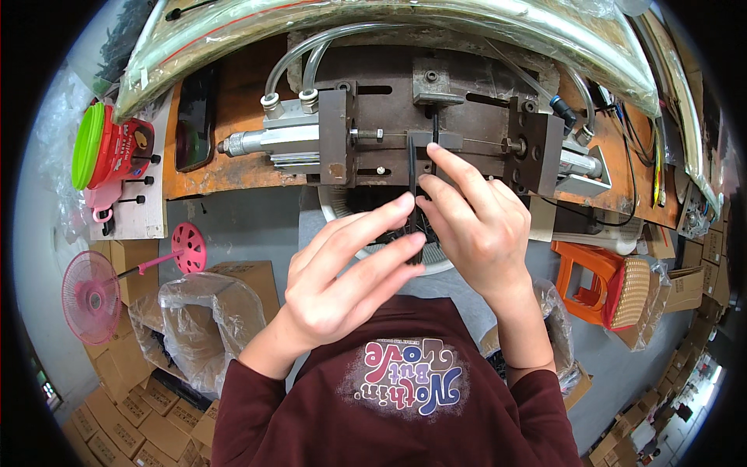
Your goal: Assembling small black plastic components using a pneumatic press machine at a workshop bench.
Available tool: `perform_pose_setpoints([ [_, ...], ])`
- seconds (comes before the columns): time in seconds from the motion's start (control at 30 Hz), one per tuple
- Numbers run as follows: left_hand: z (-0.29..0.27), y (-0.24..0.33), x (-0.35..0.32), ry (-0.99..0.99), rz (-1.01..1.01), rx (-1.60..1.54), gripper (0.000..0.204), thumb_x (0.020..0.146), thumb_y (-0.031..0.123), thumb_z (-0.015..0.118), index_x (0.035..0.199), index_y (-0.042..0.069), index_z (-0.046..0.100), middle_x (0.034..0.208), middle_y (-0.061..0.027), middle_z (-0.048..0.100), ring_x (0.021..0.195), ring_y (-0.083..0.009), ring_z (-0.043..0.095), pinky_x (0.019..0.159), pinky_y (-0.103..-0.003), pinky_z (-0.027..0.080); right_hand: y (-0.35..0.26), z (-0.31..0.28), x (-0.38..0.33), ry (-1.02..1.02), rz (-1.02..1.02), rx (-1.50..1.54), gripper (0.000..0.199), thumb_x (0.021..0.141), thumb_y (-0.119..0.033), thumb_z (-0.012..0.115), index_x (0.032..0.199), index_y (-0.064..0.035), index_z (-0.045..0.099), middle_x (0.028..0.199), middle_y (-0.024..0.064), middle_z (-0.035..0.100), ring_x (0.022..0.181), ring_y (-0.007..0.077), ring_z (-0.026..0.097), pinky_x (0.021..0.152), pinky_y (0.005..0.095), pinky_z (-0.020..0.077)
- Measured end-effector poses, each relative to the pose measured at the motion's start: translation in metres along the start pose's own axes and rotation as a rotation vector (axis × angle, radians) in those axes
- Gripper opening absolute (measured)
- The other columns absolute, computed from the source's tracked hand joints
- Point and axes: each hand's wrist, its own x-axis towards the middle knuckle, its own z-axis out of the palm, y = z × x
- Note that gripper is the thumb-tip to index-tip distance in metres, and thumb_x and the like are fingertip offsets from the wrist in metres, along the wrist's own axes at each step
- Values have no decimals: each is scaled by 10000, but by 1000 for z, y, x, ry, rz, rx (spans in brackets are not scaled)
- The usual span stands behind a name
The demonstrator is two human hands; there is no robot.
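Both of my hands meet at the front edge of a brown metal clamping fixture (475, 78) on the bench. A thin black strip (412, 167) points away from me, its far end beside a small grey block (451, 141) in the fixture's middle. My left hand (331, 272) pinches the strip's near part between thumb and fingers. My right hand (482, 226) closes on it farther up, with its index fingertip reaching the small block. Air cylinders, left (292, 140) and right (580, 165), face the block from both sides. My fingers hide part of the strip.
Clear hoses (342, 33) arch behind the fixture. A dark phone (194, 121) and a red bucket (128, 152) with a green rim stand left. Below are a pink fan (92, 297), a plastic-lined box (210, 323), a white basket (331, 204) and an orange stool (583, 272).
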Motion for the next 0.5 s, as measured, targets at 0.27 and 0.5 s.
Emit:
perform_pose_setpoints([
  [0.27, 24, -26, 12, -11, 127, 272, 304, 714, 82, 793, 987, -17, 700, 1218, -174, 666, 824, -215, 706, 703, -304, 559, 0, -32, -15, -196, -16, 299, 315, 676, -174, 799, 932, -44, 670, 1102, 85, 673, 765, 214, 630, 633, 330, 459],
  [0.5, 37, -22, 24, -141, 111, 444, 249, 765, 137, 758, 981, 24, 708, 1238, -103, 674, 669, -155, 640, 608, -265, 505, -4, -39, -32, -290, 55, 286, 323, 710, -214, 799, 956, -47, 673, 1058, 81, 674, 767, 217, 617, 658, 340, 460],
])
